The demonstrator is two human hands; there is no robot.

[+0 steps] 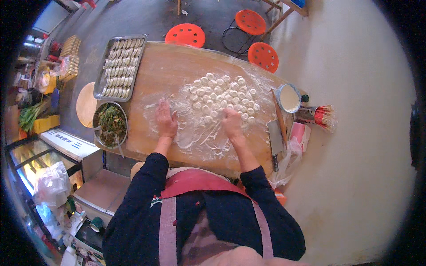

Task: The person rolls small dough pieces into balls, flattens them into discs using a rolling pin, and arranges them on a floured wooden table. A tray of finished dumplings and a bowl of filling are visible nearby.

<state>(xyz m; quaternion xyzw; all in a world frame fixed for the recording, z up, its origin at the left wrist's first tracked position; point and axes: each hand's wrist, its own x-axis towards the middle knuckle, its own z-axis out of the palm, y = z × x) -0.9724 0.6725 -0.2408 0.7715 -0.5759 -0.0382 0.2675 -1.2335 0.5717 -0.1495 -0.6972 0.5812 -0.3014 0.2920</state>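
Observation:
Flattened round dough pieces (218,90) lie in a floury cluster on the wooden work board (159,66). My left hand (166,119) rests flat on the floured board, left of the cluster, fingers pointing away from me, holding nothing. At the near edge of the cluster is my right hand (232,123), its fingers curled down; whether a dough piece is under it is hidden. A metal tray (130,83) with rows of folded dumplings stands at the board's far left. Nearer to me on that side sits a bowl (126,128) of chopped green filling with utensils in it.
On the right are a wooden rolling pin (280,116), a cleaver (275,136), a bowl of flour (289,98), a holder of chopsticks (306,114), a pink packet (297,131) and a plastic bag (289,163). Red stools (185,35) stand beyond the board.

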